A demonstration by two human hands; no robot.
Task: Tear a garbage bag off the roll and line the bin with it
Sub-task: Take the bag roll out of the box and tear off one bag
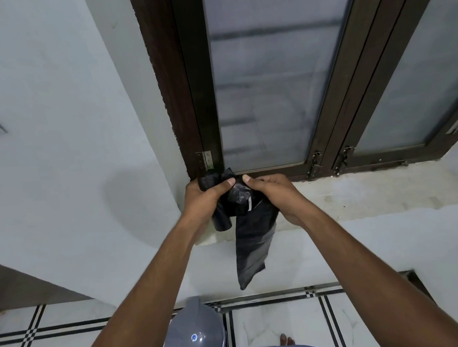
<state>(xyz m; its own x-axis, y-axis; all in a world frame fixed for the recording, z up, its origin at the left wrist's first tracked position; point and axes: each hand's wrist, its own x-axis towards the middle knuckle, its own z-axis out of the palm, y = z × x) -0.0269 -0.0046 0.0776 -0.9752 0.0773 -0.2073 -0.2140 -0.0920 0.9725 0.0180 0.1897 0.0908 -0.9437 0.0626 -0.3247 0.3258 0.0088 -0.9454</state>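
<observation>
I hold a black garbage bag roll [222, 218] up in front of the window sill. My left hand [205, 196] is closed around the roll, thumb on top. My right hand [273, 193] pinches the black plastic beside it, and a folded black garbage bag [253, 250] hangs down from under that hand, joined to the roll at the top. The grey bin [194, 337] with its domed lid on stands on the floor below, between my forearms and partly hidden by my left arm.
A stone window sill [364, 196] runs behind my hands under a dark-framed window [264, 86]. White wall lies to the left. The tiled floor [279, 325] has black stripe lines. My bare toes [286, 340] show right of the bin.
</observation>
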